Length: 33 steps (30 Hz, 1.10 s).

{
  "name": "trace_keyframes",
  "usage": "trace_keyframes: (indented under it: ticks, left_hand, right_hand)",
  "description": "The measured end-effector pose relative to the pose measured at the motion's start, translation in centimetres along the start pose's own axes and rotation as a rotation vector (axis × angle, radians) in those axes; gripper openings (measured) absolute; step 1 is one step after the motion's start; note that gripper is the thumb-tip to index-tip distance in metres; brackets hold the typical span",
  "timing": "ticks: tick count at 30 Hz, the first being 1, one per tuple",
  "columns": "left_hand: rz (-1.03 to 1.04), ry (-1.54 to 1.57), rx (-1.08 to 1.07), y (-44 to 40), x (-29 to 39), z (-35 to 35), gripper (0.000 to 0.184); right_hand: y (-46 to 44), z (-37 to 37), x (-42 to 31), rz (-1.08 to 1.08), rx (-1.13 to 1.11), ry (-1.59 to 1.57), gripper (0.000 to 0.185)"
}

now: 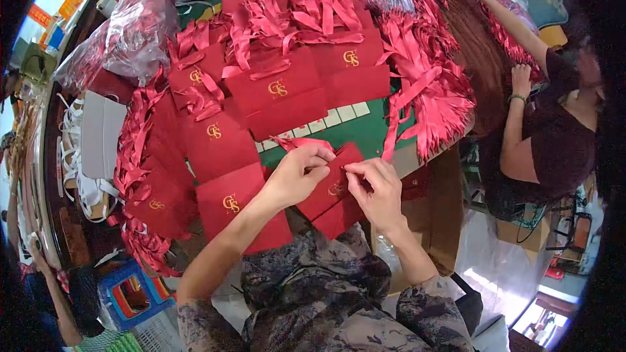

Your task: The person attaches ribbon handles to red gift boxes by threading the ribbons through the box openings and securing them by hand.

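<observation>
From where I stand, the red bag [331, 188] being worked on sits right between the person's two hands, its gold mark partly in shade and its lower part over the lap. The left hand [302, 173] comes in at its upper left side, thumb and fingers curled toward each other by the top edge; I can't tell whether they grip cloth or ribbon. The right hand [378, 190] is just beside it, thumb and forefinger pinching the bag's upper right edge, the remaining fingers folded in. A loose pink ribbon [301, 143] lies just beyond the left fingers. Past both hands, a row of pale squares [332, 118] crosses the green tabletop [355, 132], and a gold-lettered bag [279, 94] lies on the heap ahead. Another flat bag [238, 205] rests partly under the left forearm. Well off to the right, a co-worker [561, 117] reaches toward more ribbons.
</observation>
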<state>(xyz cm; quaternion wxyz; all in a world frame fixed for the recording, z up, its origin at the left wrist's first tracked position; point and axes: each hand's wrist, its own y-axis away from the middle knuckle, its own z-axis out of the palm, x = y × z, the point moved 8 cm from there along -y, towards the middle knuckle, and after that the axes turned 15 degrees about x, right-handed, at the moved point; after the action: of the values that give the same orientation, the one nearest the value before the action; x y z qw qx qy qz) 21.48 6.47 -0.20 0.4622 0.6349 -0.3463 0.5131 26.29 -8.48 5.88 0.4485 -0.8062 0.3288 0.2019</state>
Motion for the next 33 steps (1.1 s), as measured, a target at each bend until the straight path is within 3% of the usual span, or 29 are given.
trace_keyframes:
  ticks: [7,13,20,21,23,27,33]
  left_hand:
    - [0.066,-0.035,0.042,0.4,0.7,0.5,0.021]
    - [0.13,-0.27,0.168,1.5,2.6,0.9,0.02]
    - [0.515,-0.597,0.337,2.5,5.0,1.2,0.017]
    - [0.519,-0.597,0.342,2.6,5.2,1.1,0.017]
    - [0.284,-0.289,0.33,2.3,4.2,0.3,0.017]
    - [0.208,-0.305,0.278,2.0,3.3,0.5,0.02]
    - [0.303,-0.281,0.32,2.1,4.1,0.1,0.013]
  right_hand:
    - [0.2,0.2,0.6,0.077,0.015,-0.008,0.012]
    - [-0.8,0.4,0.0,0.074,-0.052,0.134,0.013]
    - [-1.6,1.0,-0.4,0.088,-0.092,0.144,0.018]
    - [-1.8,0.8,-0.5,0.081,-0.091,0.143,0.018]
    - [-1.7,0.4,0.2,0.256,-0.091,-0.107,0.017]
    - [-2.0,0.5,-0.9,0.085,-0.11,-0.021,0.016]
    - [-4.7,-1.9,-1.3,0.014,-0.08,-0.019,0.011]
